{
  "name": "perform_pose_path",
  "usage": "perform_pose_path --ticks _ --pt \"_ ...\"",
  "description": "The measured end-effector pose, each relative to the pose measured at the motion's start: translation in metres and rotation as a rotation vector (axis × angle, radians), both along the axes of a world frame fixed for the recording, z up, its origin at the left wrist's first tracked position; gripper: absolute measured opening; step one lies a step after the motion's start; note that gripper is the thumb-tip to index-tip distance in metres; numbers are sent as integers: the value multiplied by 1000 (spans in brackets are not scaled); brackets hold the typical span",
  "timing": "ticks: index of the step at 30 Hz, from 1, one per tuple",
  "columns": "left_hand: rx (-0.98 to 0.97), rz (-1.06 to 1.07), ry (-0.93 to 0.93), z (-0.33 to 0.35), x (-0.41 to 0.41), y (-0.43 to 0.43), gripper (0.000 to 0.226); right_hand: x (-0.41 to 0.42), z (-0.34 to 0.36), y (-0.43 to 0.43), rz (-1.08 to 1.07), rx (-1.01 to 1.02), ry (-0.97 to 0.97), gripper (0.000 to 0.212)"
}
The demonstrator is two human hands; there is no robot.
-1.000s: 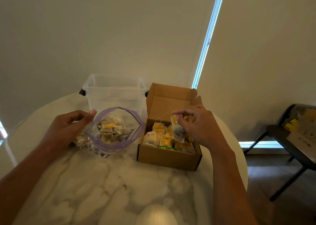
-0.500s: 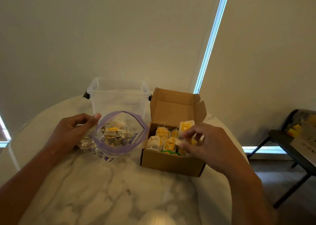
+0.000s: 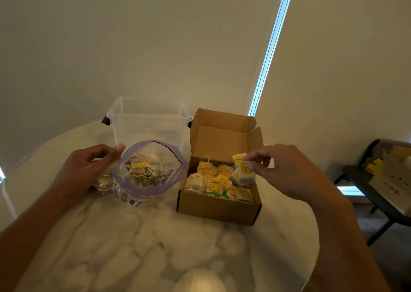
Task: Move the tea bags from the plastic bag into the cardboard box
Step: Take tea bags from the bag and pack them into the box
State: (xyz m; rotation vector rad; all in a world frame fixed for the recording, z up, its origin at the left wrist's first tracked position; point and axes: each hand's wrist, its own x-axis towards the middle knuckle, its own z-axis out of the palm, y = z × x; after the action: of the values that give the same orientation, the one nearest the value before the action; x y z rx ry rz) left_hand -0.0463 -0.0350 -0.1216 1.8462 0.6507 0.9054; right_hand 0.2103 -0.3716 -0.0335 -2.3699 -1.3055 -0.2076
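The plastic bag (image 3: 153,180) lies on the marble table (image 3: 133,236), left of centre, with its purple-edged mouth held wide open and facing the camera. A loose heap of tea bags (image 3: 140,168), pale sachets with yellow tags and tangled strings, sits inside it.

The left hand (image 3: 82,171) grips the left side of the bag: fingers curl round the crumpled plastic and the thumb presses against the rim.

The cardboard box (image 3: 219,209) stands just beside the bag, on its right, with its lid flap raised upright at the rear. The box holds a packed layer of boxed tea bags (image 3: 213,180), yellow tags mostly upward; a green item shows at the front edge.

The right hand (image 3: 287,169) hovers over the right rear corner of the box. Thumb and forefinger pinch one tea bag (image 3: 245,175) at its top, so the sachet hangs just above the packed layer.

A clear plastic tub (image 3: 146,122) with dark side latches stands behind the bag, close to the left wall of the box. A dark chair (image 3: 373,194) carrying blurred papers stands well apart at the right.
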Motion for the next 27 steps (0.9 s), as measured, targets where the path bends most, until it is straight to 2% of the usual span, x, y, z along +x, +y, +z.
perform_pose_path --ticks 3,5,9,11,16,21,24,27 --pt "-4 -11 -4 -2 1 1 53 6 -1 11 -11 -114 -37 24" --pt "-14 -11 -7 -1 2 0 51 9 -5 16 -14 -103 -108 27" --pt "-28 -5 -12 0 3 -2 53 3 1 13 104 168 -99 22" --pt "-45 -13 -27 0 4 0 54 -2 2 14 98 205 -106 18" --pt "-36 0 -20 -2 3 3 51 -12 -10 23 -38 -48 -105 25" --pt "-45 2 -29 -3 6 5 49 -11 -15 23 -56 -148 -145 20" --pt "-63 1 -41 -2 5 2 48 -28 -5 32 0 21 -109 13" --pt "-70 -3 -52 -2 4 1 48 -72 3 62 225 167 -66 8"
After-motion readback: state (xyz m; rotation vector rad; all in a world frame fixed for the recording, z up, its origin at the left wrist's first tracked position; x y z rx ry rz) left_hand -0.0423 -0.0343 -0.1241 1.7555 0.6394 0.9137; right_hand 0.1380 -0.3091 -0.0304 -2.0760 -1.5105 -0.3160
